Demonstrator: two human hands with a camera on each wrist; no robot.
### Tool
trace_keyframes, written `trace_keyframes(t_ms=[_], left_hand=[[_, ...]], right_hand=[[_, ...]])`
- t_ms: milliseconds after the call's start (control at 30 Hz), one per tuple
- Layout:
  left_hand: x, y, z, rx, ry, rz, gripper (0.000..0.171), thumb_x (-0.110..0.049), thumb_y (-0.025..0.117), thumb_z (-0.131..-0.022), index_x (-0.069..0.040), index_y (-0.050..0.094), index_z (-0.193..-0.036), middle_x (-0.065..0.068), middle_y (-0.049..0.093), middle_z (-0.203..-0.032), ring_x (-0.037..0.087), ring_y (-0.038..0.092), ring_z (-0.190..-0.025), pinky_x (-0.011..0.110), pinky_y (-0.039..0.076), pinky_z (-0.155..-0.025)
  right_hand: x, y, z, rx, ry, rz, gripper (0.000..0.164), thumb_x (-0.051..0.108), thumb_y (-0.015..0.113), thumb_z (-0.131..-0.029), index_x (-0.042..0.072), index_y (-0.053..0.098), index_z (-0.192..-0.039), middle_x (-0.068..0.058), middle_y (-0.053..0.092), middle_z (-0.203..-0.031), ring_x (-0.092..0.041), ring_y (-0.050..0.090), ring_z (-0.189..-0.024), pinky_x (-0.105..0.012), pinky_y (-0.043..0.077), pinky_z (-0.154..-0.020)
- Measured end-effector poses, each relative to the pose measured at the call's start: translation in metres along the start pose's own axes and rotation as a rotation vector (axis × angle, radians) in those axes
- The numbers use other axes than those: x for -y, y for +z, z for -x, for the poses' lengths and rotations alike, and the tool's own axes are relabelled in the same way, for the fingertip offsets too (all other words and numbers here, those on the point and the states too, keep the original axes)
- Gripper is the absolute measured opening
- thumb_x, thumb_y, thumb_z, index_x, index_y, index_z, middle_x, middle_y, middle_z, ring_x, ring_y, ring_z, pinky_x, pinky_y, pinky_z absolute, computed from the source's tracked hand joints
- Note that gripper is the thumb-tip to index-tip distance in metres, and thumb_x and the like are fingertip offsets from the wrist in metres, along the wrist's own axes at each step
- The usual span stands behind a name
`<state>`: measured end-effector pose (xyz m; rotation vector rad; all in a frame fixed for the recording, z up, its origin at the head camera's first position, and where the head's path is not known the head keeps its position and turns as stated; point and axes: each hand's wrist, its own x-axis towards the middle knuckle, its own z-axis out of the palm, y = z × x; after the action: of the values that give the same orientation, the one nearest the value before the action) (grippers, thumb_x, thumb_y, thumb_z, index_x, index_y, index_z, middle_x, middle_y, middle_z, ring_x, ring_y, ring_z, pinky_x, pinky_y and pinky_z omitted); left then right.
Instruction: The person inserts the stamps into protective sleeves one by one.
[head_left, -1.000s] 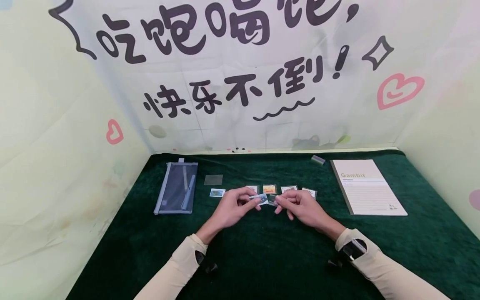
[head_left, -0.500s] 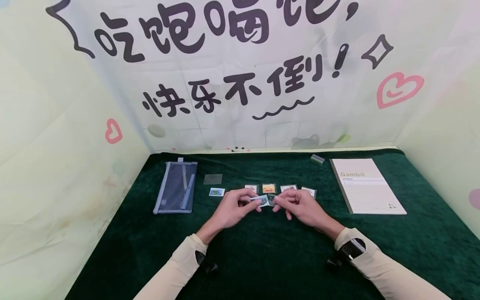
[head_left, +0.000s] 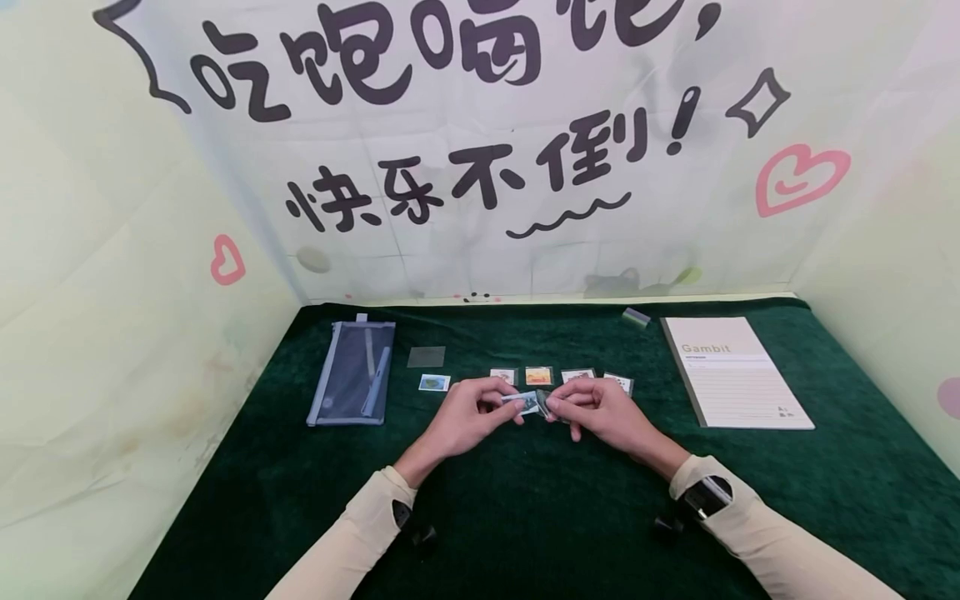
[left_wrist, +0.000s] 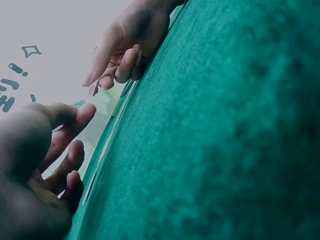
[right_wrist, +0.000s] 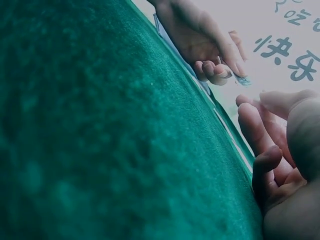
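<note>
My left hand (head_left: 463, 418) pinches a small blue-and-white postage stamp (head_left: 528, 402) between thumb and forefinger. Facing it, my right hand (head_left: 609, 415) pinches a small clear plastic sleeve (head_left: 543, 402) by its right end. Stamp and sleeve meet edge to edge above the cloth; whether the stamp's edge is inside the sleeve, I cannot tell. Behind the hands lies a row of several stamps, among them an orange stamp (head_left: 538, 376) in a clear sleeve. Another blue-green stamp (head_left: 434, 383) lies left of my left hand. Fingers hide parts of both held things.
A clear plastic sheet (head_left: 426, 357) lies behind the loose stamp. Further left is a blue zip pouch (head_left: 348, 387) with a pen inside. A notebook (head_left: 735, 375) lies at the right, and a small translucent block (head_left: 636, 317) near the back edge. Green cloth (head_left: 525, 517) covers the table.
The sleeve in my right hand has tilted and come closer against the stamp's right edge. My left hand stays almost still with the stamp.
</note>
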<state>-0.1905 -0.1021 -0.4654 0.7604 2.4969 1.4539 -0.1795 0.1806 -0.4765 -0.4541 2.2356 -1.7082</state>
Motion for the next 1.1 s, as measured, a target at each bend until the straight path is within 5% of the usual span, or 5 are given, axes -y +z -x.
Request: trace_keyframes(t_ms=[233, 1100], left_hand=[[0.0007, -0.0008, -0.0004, 0.001, -0.005, 0.023, 0.015, -0.041, 0.073, -0.104, -0.031, 0.076, -0.114, -0.018, 0.081, -0.090, 0.015, 0.056, -0.074, 0.030, 0.046, -0.075], [-0.0012, -0.0004, 0.0002, 0.020, -0.009, 0.072, 0.017, -0.042, 0.071, -0.105, -0.030, 0.076, -0.117, -0.014, 0.082, -0.094, 0.017, 0.054, -0.071, 0.030, 0.046, -0.074]], right_hand=[[0.0019, 0.0006, 0.0005, -0.025, 0.039, -0.013, 0.033, 0.043, 0.075, -0.102, 0.015, 0.075, -0.121, -0.008, 0.083, -0.107, -0.017, 0.065, -0.061, -0.029, 0.057, -0.058], [0.0011, 0.0001, 0.0001, 0.001, 0.001, 0.003, 0.030, 0.039, 0.073, -0.104, 0.015, 0.074, -0.121, -0.007, 0.084, -0.108, -0.019, 0.065, -0.061, -0.029, 0.056, -0.059]])
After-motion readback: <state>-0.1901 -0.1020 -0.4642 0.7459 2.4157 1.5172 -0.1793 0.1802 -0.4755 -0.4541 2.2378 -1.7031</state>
